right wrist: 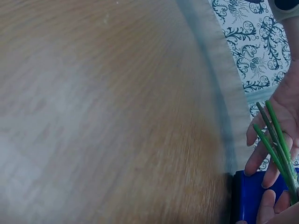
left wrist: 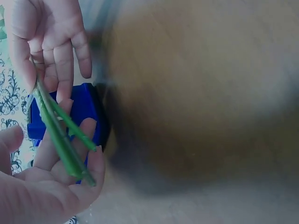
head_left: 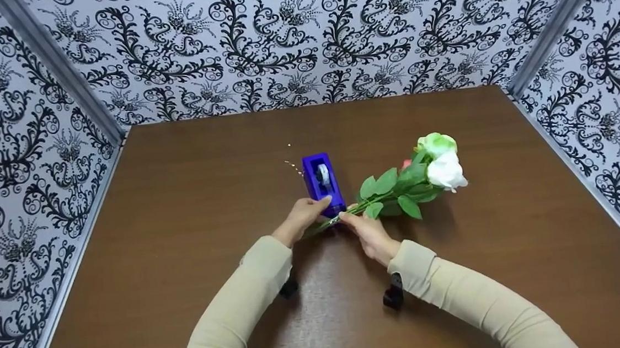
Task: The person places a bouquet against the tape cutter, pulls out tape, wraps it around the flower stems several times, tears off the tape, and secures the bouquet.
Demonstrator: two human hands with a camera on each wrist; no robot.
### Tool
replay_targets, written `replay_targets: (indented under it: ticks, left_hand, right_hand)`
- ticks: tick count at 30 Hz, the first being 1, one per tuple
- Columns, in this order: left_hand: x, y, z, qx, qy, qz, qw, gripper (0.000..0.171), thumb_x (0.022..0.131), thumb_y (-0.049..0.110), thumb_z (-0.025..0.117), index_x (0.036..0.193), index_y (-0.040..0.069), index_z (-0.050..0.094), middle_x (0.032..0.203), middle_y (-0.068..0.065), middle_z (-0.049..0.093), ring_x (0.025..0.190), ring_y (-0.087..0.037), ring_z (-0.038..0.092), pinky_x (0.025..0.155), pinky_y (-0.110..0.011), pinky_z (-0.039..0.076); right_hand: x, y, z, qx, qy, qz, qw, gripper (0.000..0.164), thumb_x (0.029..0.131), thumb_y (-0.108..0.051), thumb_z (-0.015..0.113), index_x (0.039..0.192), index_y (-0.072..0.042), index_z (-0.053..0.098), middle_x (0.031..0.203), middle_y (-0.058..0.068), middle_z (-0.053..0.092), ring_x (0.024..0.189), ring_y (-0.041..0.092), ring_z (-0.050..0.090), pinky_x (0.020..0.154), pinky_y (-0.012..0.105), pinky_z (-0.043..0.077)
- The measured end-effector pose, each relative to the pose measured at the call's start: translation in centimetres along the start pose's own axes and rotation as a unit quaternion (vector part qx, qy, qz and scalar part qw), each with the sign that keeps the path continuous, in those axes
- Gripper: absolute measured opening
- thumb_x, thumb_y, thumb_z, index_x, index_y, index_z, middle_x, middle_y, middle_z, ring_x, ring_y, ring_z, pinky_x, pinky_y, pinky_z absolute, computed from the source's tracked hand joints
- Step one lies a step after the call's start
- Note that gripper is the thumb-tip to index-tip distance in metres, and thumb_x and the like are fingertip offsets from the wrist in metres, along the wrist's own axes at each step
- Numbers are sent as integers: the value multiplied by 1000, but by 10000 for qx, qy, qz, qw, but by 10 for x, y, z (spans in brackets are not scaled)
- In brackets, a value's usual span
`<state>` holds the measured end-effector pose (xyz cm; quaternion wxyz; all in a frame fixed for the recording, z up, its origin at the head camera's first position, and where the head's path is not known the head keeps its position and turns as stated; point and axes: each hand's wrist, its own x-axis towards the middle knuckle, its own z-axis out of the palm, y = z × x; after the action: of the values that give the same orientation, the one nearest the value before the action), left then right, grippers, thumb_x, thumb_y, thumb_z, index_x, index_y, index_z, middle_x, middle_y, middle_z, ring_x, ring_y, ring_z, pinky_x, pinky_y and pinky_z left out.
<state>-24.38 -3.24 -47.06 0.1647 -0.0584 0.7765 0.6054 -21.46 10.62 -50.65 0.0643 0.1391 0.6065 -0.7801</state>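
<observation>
In the head view, a bunch of flowers (head_left: 445, 171) with white, green-white and pinkish blooms points to the right, its leafy stems slanting down to the left. My right hand (head_left: 370, 235) pinches the stems between thumb and fingers. A shiny band, perhaps clear tape, shows on the stems between the hands. My left hand (head_left: 305, 217) is at the lower stem ends, its thumb over the front of a blue tape dispenser (head_left: 315, 159). The left wrist view shows the left fingers (left wrist: 88, 128) loosely spread behind the green stem ends (left wrist: 65, 144), with the thumb apart from them.
The dispenser stands on a brown wooden table (head_left: 179, 195), with a roll of tape (head_left: 323, 174) inside. Small pale specks (head_left: 294, 166) lie left of it. Patterned walls (head_left: 277, 44) enclose the back and sides. Black wrist devices (head_left: 393, 294) hang below the sleeves.
</observation>
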Motion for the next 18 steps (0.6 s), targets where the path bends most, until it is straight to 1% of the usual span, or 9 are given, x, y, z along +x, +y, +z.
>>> replay_targets:
  ticks: [2, 4, 6, 7, 10, 12, 15, 18]
  left_hand:
    - [1, 3, 0, 320, 90, 68, 9994, 34, 85, 28, 63, 83, -6, 62, 76, -11, 65, 61, -14, 58, 67, -29, 49]
    - [2, 5, 0, 673, 143, 39, 9976, 34, 83, 30, 65, 79, -3, 62, 74, -11, 65, 60, -16, 59, 67, -33, 50]
    - [3, 8, -1, 930, 156, -97, 9955, 32, 81, 32, 67, 78, 0, 62, 73, -11, 65, 60, -18, 59, 66, -35, 51]
    - [4, 9, -1, 986, 147, -182, 9948, 32, 80, 32, 68, 78, 1, 61, 73, -11, 65, 59, -18, 59, 63, -35, 51]
    - [7, 10, -3, 977, 58, -475, 9941, 31, 80, 34, 68, 81, 4, 60, 74, -11, 66, 55, -17, 58, 58, -34, 50]
    - [9, 9, -3, 919, -17, -624, 9938, 30, 80, 35, 68, 81, 7, 58, 73, -11, 66, 53, -16, 58, 56, -32, 50]
    - [10, 8, -3, 862, -111, -732, 9935, 29, 80, 35, 68, 81, 8, 58, 69, -9, 65, 52, -15, 58, 55, -32, 49]
    - [9, 8, -3, 801, -111, -696, 9943, 29, 81, 35, 68, 80, 9, 57, 65, -6, 63, 52, -15, 57, 53, -30, 47]
  right_hand:
    - [2, 0, 1, -182, 79, -2, 9998, 11, 84, -2, 59, 88, -9, 51, 78, -5, 52, 76, 7, 52, 84, 29, 41]
    - [4, -1, 3, -349, 174, 9, 9992, 12, 82, -2, 59, 86, -8, 49, 76, -4, 50, 73, 8, 50, 78, 27, 41]
    - [6, -3, 4, -488, 223, 13, 9986, 14, 81, -1, 59, 85, -8, 48, 75, -4, 48, 70, 8, 48, 74, 25, 41]
    - [6, -3, 5, -523, 216, -15, 9984, 14, 80, -1, 59, 84, -7, 47, 75, -3, 48, 70, 9, 48, 72, 24, 40]
    - [8, -4, 6, -656, 215, -83, 9976, 16, 78, 1, 58, 84, -7, 45, 75, -2, 45, 69, 10, 46, 68, 23, 39]
    - [8, -4, 5, -771, 216, -136, 9967, 16, 77, 1, 58, 84, -6, 45, 76, -1, 45, 71, 10, 45, 68, 23, 38]
    - [9, -3, 5, -964, 265, -171, 9948, 15, 77, 0, 59, 84, -6, 46, 78, -1, 45, 74, 11, 45, 70, 23, 38]
    - [9, -1, 4, -1005, 256, -251, 9943, 14, 78, -1, 59, 84, -6, 47, 80, 0, 47, 76, 13, 46, 73, 25, 38]
